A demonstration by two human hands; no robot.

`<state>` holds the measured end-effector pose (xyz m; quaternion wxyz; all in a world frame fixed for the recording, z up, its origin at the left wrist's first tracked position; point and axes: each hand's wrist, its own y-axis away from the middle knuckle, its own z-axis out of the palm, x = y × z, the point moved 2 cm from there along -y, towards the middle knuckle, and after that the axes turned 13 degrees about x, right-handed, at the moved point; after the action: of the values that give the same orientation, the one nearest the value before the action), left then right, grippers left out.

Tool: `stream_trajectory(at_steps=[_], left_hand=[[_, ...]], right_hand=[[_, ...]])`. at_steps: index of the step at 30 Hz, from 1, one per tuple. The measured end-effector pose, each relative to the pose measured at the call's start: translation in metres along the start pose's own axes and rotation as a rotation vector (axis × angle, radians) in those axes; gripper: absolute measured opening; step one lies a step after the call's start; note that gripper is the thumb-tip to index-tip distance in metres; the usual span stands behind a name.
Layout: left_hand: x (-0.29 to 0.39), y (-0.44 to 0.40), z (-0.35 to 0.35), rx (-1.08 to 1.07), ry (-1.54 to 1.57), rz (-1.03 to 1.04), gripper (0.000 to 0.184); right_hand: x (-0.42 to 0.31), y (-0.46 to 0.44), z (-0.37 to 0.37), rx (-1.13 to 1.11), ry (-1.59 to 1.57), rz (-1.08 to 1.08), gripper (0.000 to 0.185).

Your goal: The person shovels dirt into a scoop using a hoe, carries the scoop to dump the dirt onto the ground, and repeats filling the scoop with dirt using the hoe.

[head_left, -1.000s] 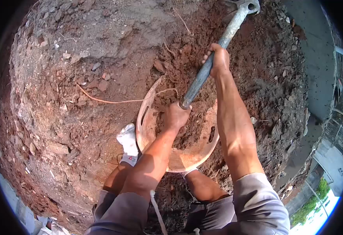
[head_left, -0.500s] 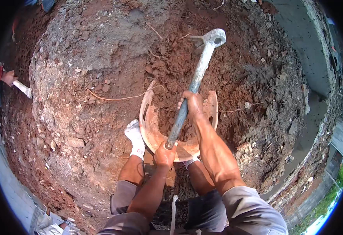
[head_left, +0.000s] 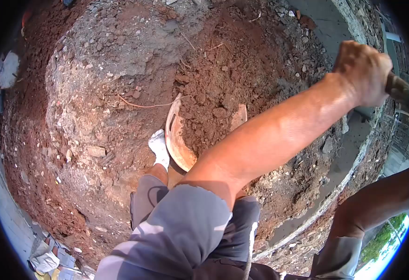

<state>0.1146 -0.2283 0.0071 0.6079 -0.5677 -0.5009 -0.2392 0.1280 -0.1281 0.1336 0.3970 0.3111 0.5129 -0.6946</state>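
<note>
My left hand (head_left: 364, 73) is closed around the dark handle (head_left: 404, 93) of a hoe, raised at the upper right. The hoe's head is out of view. My right forearm (head_left: 377, 200) reaches up at the right edge, and its hand lies beyond the picture. Below my left arm, a pale orange U-shaped scoop pan (head_left: 180, 151) with a slot in its side rests on the ground, its open end against loose reddish soil (head_left: 209, 116). My arm hides part of the pan.
My white-covered foot (head_left: 159, 147) stands just left of the pan. A thin root (head_left: 146, 106) crosses the soil. Stony ground (head_left: 92, 93) rises at left. Smooth grey concrete (head_left: 319, 32) borders the dirt at right. A blurred pale object (head_left: 9, 70) shows at far left.
My hands have swung the hoe from above the pan up to the right, taking its head out of view. At far left, the other person's hand and pale handle no longer show clearly.
</note>
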Motion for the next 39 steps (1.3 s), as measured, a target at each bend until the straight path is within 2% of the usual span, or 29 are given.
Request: stream_trajectory(at_steps=[2,4,6,8,10,11,13,15,16,17,19,20,22,25,26,27,28,30,31,32,33,35,36,37,39], left_hand=[[-0.031,-0.017,-0.018,-0.057,-0.076,0.022,0.025],[-0.127,0.041,-0.022,-0.038,-0.086,-0.097,0.026],[-0.250,0.167,-0.037,-0.013,-0.079,-0.409,0.027],[-0.326,0.321,-0.084,-0.033,-0.185,-0.887,0.029],[-0.330,0.440,-0.139,-0.060,-0.332,-1.321,0.032],[-0.316,0.457,-0.154,-0.104,-0.400,-1.419,0.033],[-0.272,0.446,-0.151,-0.128,-0.424,-1.562,0.036],[-0.242,0.425,-0.123,-0.087,-0.378,-1.542,0.036],[-0.221,0.398,-0.126,-0.113,-0.483,-1.532,0.039],[-0.200,0.389,-0.132,-0.103,-0.468,-1.561,0.039],[-0.180,0.381,-0.151,-0.118,-0.455,-1.571,0.039],[-0.174,0.389,-0.155,-0.061,-0.410,-1.550,0.040],[-0.168,0.427,-0.157,0.050,-0.327,-1.544,0.040],[-0.171,0.470,-0.144,0.003,-0.356,-1.569,0.042],[-0.165,0.471,-0.142,-0.070,-0.453,-1.554,0.042],[-0.161,0.494,-0.135,-0.028,-0.492,-1.457,0.042],[-0.147,0.506,-0.134,-0.016,-0.483,-1.507,0.045],[-0.095,0.553,-0.135,0.013,-0.418,-1.609,0.048],[-0.078,0.588,-0.136,0.055,-0.357,-1.612,0.049],[-0.055,0.618,-0.141,-0.056,-0.398,-1.656,0.049],[-0.032,0.636,-0.144,-0.179,-0.441,-1.713,0.048],[-0.016,0.596,-0.139,-0.230,-0.524,-1.657,0.046],[-0.009,0.579,-0.133,-0.258,-0.559,-1.636,0.045],[-0.027,0.565,-0.123,-0.295,-0.622,-1.397,0.038],[-0.071,0.464,-0.092,-0.003,-0.334,-0.946,0.024]], right_hand=[[0.060,0.013,0.009,0.028,0.018,-0.021,0.011],[0.161,0.061,0.003,0.075,0.061,0.093,0.010],[0.270,0.131,-0.009,0.149,0.120,0.284,0.009],[0.369,0.227,-0.021,0.243,0.219,0.579,0.009],[0.440,0.343,-0.020,0.295,0.397,0.992,0.008],[0.453,0.381,-0.017,0.330,0.445,1.151,0.008],[0.451,0.394,-0.010,0.277,0.531,1.328,0.009],[0.445,0.349,-0.002,0.176,0.596,1.385,0.006],[0.444,0.342,-0.009,0.148,0.628,1.447,0.006],[0.432,0.339,-0.010,0.121,0.671,1.526,0.005],[0.425,0.356,-0.009,0.140,0.694,1.531,0.006],[0.420,0.365,-0.008,0.139,0.650,1.554,0.007],[0.412,0.384,-0.006,0.107,0.609,1.588,0.008],[0.382,0.407,-0.018,0.105,0.646,1.604,0.004],[0.377,0.411,-0.022,0.117,0.653,1.587,0.005],[0.373,0.413,-0.026,0.129,0.659,1.567,0.006],[0.353,0.428,-0.034,0.163,0.600,1.565,0.010],[0.295,0.466,-0.054,0.040,0.589,1.604,0.013],[0.267,0.494,-0.066,0.100,0.634,1.657,0.012],[0.240,0.521,-0.079,0.148,0.598,1.674,0.013],[0.203,0.528,-0.077,0.300,0.547,1.787,0.016],[0.169,0.525,-0.088,0.369,0.551,1.644,0.016],[0.167,0.512,-0.099,0.455,0.454,1.525,0.016],[0.159,0.462,-0.099,0.373,0.493,1.482,0.014],[0.156,0.355,-0.094,0.397,0.279,1.150,0.014]])
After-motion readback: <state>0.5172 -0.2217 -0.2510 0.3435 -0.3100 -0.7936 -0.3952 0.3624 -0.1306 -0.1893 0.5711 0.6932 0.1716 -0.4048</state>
